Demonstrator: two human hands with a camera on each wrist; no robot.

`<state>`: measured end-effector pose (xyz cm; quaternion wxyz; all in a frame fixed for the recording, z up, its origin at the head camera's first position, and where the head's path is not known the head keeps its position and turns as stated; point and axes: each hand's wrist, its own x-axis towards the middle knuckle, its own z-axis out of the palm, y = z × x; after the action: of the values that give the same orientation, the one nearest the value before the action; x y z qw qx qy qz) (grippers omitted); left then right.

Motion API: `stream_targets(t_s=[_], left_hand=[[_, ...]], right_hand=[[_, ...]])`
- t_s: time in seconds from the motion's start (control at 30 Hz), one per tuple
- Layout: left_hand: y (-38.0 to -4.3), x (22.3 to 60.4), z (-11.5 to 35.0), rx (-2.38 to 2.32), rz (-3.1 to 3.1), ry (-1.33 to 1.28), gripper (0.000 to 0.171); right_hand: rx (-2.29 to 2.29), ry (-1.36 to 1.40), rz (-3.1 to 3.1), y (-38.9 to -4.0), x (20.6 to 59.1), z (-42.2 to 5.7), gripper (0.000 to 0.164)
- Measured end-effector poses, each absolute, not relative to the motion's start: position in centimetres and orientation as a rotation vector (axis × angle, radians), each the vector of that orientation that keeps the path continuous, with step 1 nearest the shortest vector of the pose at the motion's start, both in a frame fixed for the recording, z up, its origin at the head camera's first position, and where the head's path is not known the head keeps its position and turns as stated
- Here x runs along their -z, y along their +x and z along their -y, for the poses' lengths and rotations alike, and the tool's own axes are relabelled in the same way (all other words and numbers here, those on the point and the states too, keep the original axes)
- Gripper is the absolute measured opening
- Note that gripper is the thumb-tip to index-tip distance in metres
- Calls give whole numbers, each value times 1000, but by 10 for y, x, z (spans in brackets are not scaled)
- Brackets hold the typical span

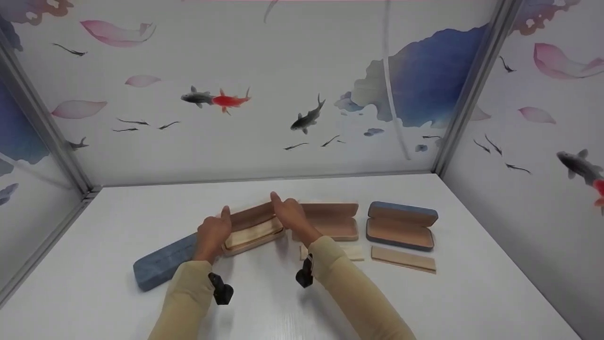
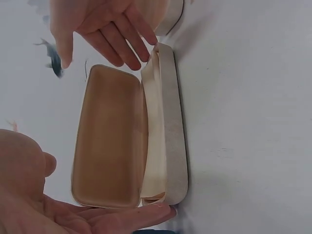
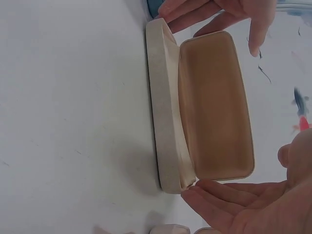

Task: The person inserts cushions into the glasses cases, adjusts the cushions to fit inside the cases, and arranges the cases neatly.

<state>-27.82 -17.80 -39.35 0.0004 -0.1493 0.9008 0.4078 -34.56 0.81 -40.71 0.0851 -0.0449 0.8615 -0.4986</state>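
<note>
A cream glasses case (image 1: 255, 244) with a brown lining stands open on the table. Folded inside it lies a cream cloth (image 1: 252, 233), which also shows in the left wrist view as a pale cloth strip (image 2: 155, 122) along the case's opening. My left hand (image 1: 213, 235) touches the case's left end with extended fingers, thumb raised. At the opposite end, my right hand (image 1: 291, 215) rests straight fingers against the case, its thumb also up. The right wrist view shows the raised lid (image 3: 214, 107) between both hands.
A closed blue case (image 1: 163, 262) lies left, partly behind the left hand. To the right stand another open cream case (image 1: 332, 226) and an open blue case (image 1: 401, 232). In front of them lie a pale cloth (image 1: 354, 252) and a tan cloth (image 1: 403, 259). Printed panels enclose the table.
</note>
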Motion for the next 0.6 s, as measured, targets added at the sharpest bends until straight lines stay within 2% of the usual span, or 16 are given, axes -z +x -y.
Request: stream_targets(t_s=[0.2, 0.47, 0.6], left_hand=[[-279, 395, 177, -1341, -2802, -504, 73], [-280, 398, 180, -1405, -2838, -513, 67], [-277, 396, 185, -1493, -2751, -474, 70]], right_hand=[[1507, -88, -2532, -346, 407, -9, 65], [1434, -112, -2574, -346, 404, -7, 59], [1429, -123, -2590, -348, 406, -3, 60]])
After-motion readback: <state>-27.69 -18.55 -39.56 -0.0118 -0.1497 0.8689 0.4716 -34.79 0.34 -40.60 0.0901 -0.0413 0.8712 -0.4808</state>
